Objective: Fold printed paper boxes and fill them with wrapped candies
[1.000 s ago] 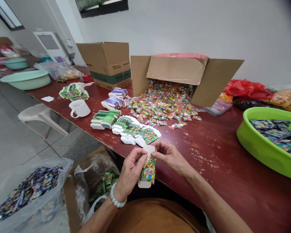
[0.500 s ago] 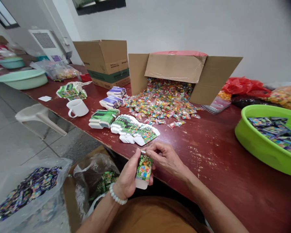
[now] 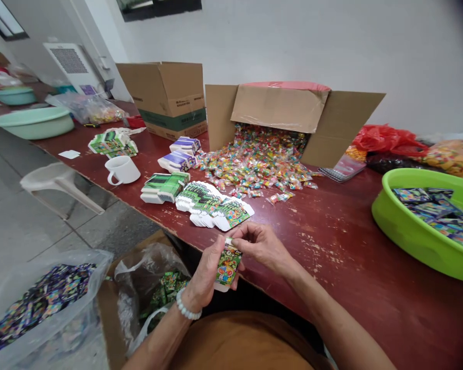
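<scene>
My left hand (image 3: 207,272) is wrapped round a small green printed box (image 3: 228,264) at the table's front edge. The white flap at its lower end sticks out. At the upper end, my right hand (image 3: 260,246) pinches the white top flap between thumb and fingers. Just beyond my hands lies a fanned row of flat green cartons (image 3: 212,203). Left of it sits a stack of green cartons (image 3: 165,187). Wrapped candies (image 3: 254,164) spill in a heap from a cardboard box (image 3: 280,110) lying on its side.
A white mug (image 3: 122,169) and more green cartons (image 3: 113,142) stand to the left, purple cartons (image 3: 177,161) behind. A green basin (image 3: 393,231) of packets is at right. Below left are a clear bag (image 3: 46,303) of purple packets and a white stool (image 3: 57,180).
The small box has tilted and risen slightly in my left hand. My right fingers stay at its top flap, which now shows more of its white face.
</scene>
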Available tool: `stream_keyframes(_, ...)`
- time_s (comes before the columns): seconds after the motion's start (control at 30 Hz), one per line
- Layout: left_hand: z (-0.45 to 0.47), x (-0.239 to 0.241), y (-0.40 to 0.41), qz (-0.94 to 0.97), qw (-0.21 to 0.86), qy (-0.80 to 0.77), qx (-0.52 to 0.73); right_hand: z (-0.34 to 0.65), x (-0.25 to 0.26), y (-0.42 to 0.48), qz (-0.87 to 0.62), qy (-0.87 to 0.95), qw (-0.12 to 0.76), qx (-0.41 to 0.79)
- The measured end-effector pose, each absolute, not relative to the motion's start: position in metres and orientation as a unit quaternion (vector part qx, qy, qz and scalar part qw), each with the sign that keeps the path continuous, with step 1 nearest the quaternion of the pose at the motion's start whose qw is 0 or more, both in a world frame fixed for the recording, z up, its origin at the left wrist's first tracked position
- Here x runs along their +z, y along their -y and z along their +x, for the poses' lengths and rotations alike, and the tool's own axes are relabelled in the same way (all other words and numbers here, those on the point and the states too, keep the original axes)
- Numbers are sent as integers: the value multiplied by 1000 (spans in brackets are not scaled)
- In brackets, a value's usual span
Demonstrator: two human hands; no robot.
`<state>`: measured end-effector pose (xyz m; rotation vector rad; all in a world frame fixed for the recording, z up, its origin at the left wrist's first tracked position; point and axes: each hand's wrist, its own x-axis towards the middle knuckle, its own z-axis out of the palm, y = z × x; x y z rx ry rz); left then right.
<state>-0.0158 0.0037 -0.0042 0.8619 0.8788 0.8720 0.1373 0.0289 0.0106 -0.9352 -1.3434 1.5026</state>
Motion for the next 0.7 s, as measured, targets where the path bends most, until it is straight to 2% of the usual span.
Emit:
stream_keyframes(0.27, -10, -4, -3, 310, 736, -426, 425, 133, 3, -14, -375, 702, 441, 415)
stream_keyframes(0.4, -10, -8, 3, 301, 775, -377, 409, 163, -11, -51, -445, 765, 333, 326)
stream_keyframes(0.47, -13, -14, 11, 292, 798, -360, 386, 191, -19, -83, -576, 754, 271, 163)
stream_keyframes(0.5, -15, -19, 15, 290, 807, -358, 369, 206, -23, -98, -613, 736, 259, 125)
stream_keyframes(0.7, -55, -39, 20, 353, 810, -382, 270, 257, -53, -139, -684, 701, 193, 61)
